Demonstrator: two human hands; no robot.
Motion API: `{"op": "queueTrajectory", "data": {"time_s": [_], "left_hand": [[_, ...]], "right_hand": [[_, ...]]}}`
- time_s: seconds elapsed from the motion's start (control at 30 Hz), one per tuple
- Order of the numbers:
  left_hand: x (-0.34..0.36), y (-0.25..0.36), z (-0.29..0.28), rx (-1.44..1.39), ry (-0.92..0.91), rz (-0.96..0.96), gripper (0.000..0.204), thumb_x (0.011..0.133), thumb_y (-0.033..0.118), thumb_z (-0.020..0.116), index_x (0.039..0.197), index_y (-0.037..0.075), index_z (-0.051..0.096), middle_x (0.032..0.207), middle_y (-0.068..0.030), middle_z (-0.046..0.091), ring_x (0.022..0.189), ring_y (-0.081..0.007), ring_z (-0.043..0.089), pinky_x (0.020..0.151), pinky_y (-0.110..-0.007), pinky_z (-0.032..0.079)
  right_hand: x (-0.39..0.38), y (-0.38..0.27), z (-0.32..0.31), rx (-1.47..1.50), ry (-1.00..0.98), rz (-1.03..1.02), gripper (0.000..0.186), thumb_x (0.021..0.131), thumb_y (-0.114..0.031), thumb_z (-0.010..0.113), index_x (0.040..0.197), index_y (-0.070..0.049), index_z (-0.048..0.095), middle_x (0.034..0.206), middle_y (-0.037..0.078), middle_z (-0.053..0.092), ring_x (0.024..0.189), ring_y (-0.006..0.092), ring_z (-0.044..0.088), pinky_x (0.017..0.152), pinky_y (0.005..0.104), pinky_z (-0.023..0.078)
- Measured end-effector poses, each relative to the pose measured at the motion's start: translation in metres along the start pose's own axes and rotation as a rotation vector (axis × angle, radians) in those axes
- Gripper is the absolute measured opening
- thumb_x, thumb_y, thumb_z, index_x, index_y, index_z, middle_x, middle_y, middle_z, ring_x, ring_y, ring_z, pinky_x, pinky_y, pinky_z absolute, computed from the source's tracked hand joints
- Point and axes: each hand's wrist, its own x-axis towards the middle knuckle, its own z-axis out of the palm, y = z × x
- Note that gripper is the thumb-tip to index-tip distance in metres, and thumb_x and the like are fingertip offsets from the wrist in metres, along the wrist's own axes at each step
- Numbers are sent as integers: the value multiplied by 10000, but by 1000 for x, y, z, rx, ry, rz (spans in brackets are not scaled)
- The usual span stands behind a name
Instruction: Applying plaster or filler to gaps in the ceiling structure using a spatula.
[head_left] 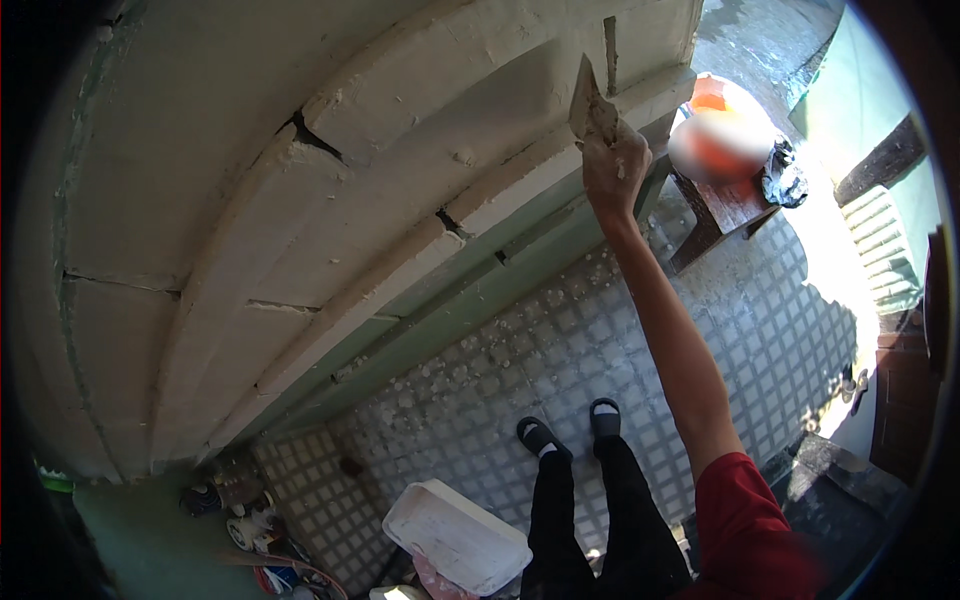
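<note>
My right hand [615, 168] is closed around a putty knife [592, 105] with pale putty smeared on its blade. It is raised at arm's length in front of a pale, plastered wooden wall [430, 110] with stepped boards. Putty also sticks to my fingers. Dark gaps [318, 138] break the boards at the joints, and dried crumbs cling to the surface. My left hand does not show.
At the far right an orange and white tub [735, 145] stands on a brown wooden stool [728, 205], beside a black plastic bag [785, 175]. A white plastic basin [455, 535] is near my left leg. Assorted clutter [250, 525] lies at lower left on the tiled floor [450, 400].
</note>
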Motion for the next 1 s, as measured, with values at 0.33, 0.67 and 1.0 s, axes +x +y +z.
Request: {"op": "queueTrajectory", "data": {"time_s": [0.33, 0.67, 1.0], "left_hand": [[-2, -4, 1, -20, 63, 28, 702, 982, 585, 296, 1523, 144, 221, 1519, -122, 338, 1298, -341, 438, 1096, -486, 364], [-10, -12, 29, 114, 17, 190, 639, 1009, 478, 347, 1530, 149, 177, 1513, -170, 325, 1288, -356, 444, 1065, -477, 408], [-8, 0, -16, -132, -103, 136, 627, 1009, 460, 343, 1535, 172, 159, 1509, -178, 323, 1261, -355, 471, 1018, -470, 456]], "right_hand": [[9, -82, 18, -87, -258, -80, 325, 729, -39, 574, 1029, -71, 695, 835, 218, 649, 765, 415, 632, 684, 448, 515], [-22, -16, 35, 286, 303, 270, 143, 746, -103, 592, 796, 30, 606, 589, 152, 538, 524, 250, 536, 577, 345, 445], [-41, -67, 13, 88, -360, -217, 190, 846, -71, 579, 1008, 6, 640, 873, 197, 651, 675, 156, 621, 659, 322, 523]]}}
